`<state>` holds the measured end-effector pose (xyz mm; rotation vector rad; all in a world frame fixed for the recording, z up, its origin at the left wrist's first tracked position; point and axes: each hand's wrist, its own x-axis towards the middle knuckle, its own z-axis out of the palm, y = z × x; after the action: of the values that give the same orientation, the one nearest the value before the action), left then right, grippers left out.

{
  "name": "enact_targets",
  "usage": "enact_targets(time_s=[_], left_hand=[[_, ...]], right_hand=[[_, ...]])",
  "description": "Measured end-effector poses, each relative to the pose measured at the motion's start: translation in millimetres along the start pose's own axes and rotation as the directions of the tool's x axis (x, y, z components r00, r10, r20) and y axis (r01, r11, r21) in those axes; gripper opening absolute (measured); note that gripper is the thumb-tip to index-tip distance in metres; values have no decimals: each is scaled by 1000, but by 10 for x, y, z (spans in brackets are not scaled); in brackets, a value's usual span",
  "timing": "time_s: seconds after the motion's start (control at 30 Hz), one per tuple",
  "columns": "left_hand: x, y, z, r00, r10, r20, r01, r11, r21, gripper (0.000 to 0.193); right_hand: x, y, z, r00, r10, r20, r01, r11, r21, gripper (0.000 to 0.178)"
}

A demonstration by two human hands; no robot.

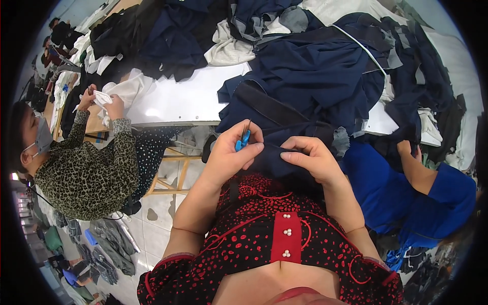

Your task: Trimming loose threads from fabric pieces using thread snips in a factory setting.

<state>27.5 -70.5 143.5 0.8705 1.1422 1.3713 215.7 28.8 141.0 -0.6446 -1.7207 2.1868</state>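
My left hand [233, 153] is closed around a small pair of thread snips [243, 141] with a blue handle; a thin dark tip sticks up past the fingers. Its thumb and fingertips come right up to the edge of a navy cloth piece [274, 161]. On the other side, my right hand [314, 158] pinches that cloth between thumb and bent fingers. The cloth hangs in front of my body and runs up toward a large heap of navy garments [310, 76] on the table. Whether the left fingers also grip the cloth is hard to see.
The white table [190, 99] bears navy, black and white cloth piles. At left, a masked person in a leopard-print top [86, 170] handles white cloth [104, 99]. At right, a person in blue [391, 188] works close by. A wooden stool [175, 173] stands under the table's edge.
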Motion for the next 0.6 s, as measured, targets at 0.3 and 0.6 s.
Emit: enact_targets(time_s=[0.3,0.6], left_hand=[[-87,52,65,951,305,-43,-213,754,622,40],[-207,210,225,919,354,172,-377,666,643,46]], right_hand=[[-29,21,4,995,10,-103,11,978,206,10],[-41,-11,-8,977,-85,-198,122,975,184,11]])
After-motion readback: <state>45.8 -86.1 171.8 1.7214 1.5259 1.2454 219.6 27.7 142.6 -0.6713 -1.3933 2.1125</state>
